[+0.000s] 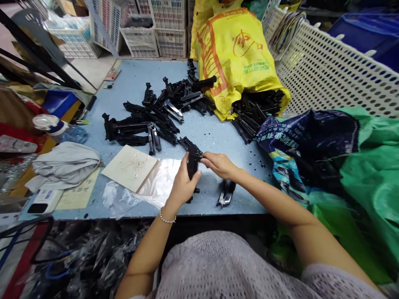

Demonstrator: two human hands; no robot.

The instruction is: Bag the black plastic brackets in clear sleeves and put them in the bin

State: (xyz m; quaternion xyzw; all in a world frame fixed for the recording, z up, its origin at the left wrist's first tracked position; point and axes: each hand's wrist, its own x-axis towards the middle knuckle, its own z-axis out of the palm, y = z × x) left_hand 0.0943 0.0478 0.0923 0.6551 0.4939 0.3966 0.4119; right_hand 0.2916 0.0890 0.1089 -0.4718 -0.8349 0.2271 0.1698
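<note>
- Head view: I look down on a pale blue desk [137, 70] dotted with dark specks.
- Along its right side I see a white perforated basket [330, 62], with a green sack [374, 178] nearer the body.
- At the far right of the desk lies a yellow bag [230, 50], its open mouth full of black pieces.
- Left of that bag, I find a loose heap of black parts [156, 114].
- Near the left edge sits a crumpled grey cloth [64, 166]; a square tile [120, 162] scattered with tiny bits lies between it and the hands.
- Left hand [182, 180]: its fingers grasp a black part [192, 166] above the desk's near edge.
- Right hand [220, 164]: its fingers pinch that part's upper right side.
- Smallest, a loose part [226, 193] lies beneath the right forearm.
</note>
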